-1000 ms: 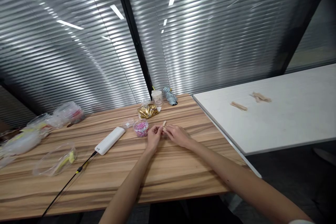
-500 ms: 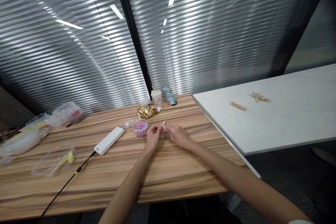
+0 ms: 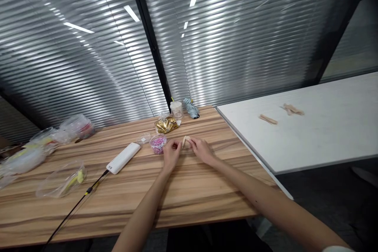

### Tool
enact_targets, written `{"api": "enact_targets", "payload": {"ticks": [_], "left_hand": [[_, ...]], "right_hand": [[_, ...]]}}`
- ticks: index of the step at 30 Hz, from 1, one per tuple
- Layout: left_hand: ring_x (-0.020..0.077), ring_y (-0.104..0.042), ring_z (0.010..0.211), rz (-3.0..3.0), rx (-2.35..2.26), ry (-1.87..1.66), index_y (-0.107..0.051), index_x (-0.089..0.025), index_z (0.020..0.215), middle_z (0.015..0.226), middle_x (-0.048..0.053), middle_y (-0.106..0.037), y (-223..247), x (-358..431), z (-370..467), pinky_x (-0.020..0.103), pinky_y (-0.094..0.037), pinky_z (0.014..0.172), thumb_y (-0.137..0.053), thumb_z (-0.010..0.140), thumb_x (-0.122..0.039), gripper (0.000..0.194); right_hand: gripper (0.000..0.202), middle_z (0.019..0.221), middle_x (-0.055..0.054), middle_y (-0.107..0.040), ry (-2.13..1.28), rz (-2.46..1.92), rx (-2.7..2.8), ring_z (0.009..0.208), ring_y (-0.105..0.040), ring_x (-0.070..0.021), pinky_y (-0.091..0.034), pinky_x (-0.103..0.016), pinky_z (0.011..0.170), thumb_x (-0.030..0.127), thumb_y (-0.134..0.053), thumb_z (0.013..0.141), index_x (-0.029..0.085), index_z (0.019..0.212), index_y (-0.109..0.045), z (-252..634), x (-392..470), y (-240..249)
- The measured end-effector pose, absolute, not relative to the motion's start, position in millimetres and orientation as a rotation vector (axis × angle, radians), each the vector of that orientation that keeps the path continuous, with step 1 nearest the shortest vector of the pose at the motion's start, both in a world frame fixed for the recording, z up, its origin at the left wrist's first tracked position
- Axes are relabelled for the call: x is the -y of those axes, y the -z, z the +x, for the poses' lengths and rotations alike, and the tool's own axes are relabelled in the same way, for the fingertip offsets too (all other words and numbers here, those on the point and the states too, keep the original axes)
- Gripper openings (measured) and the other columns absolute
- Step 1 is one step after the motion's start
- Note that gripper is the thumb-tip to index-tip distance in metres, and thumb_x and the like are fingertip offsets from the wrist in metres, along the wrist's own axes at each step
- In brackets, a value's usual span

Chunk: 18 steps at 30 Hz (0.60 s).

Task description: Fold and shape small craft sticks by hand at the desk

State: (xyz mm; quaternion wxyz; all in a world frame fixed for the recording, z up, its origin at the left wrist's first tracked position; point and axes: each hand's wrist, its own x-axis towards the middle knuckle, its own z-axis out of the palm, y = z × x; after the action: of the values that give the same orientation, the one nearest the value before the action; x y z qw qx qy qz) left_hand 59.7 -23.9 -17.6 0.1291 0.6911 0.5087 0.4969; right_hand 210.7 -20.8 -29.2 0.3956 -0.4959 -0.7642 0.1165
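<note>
Just above the wooden table, a thin beige strip is bent into a small arch between my two hands. My right hand pinches one end of it with thumb and forefinger. My left hand is closed, its fingertips beside the strip's other end; what lies between them is too small to make out. Touching or almost touching that hand on its left is a clear round tub full of tiny pink and purple pieces.
A white power bank with a black cable lies left on the wooden table. Behind my hands are a gold packet, a white cup and a blue-grey wrapper. Beige strips lie on the white table. Plastic bags sit far left.
My hands have parted slightly, the left moving a little to the left. More of the beige strip shows, now curved into an arch.
</note>
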Motion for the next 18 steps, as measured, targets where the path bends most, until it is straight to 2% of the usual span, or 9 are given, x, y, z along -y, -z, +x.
{"api": "enact_targets", "payload": {"ticks": [6,12,14,18], "left_hand": [[0.0151,-0.052,0.069,2.424,-1.467,-1.373,-0.054,-0.018,0.068,0.070,0.003,-0.057,7,32,56,0.026,-0.039,0.065,-0.047,0.078,-0.028,0.016],[0.0194,-0.051,0.076,2.193,-1.975,-1.774,-0.056,-0.018,0.078,0.076,0.007,-0.057,-13,28,25,0.032,-0.036,0.074,-0.043,0.080,-0.031,0.018],[0.0213,-0.051,0.078,2.178,-2.155,-1.689,-0.056,-0.017,0.077,0.076,0.008,-0.058,-15,23,14,0.034,-0.035,0.075,-0.038,0.082,-0.032,0.024],[0.0245,-0.051,0.080,2.315,-2.341,-1.296,-0.059,-0.016,0.072,0.076,0.010,-0.061,-5,15,2,0.037,-0.033,0.075,-0.030,0.085,-0.032,0.036]], "right_hand": [[0.031,0.066,-0.002,-0.062,-0.365,-1.298,1.847,0.061,-0.054,-0.0133,-0.033,-0.020,0.060,0.029,-0.032,0.089,0.019,0.077,-0.058,210,16,33],[0.034,0.066,-0.002,-0.061,-0.359,-1.256,1.836,0.060,-0.053,-0.0133,-0.034,-0.021,0.059,0.032,-0.032,0.089,0.018,0.073,-0.057,210,17,32],[0.035,0.065,-0.002,-0.060,-0.359,-1.236,1.845,0.060,-0.052,-0.0131,-0.034,-0.021,0.058,0.032,-0.032,0.089,0.018,0.070,-0.057,210,18,32],[0.034,0.065,-0.001,-0.060,-0.368,-1.222,1.855,0.060,-0.052,-0.0125,-0.034,-0.021,0.058,0.031,-0.032,0.089,0.018,0.070,-0.056,210,19,30]]}}
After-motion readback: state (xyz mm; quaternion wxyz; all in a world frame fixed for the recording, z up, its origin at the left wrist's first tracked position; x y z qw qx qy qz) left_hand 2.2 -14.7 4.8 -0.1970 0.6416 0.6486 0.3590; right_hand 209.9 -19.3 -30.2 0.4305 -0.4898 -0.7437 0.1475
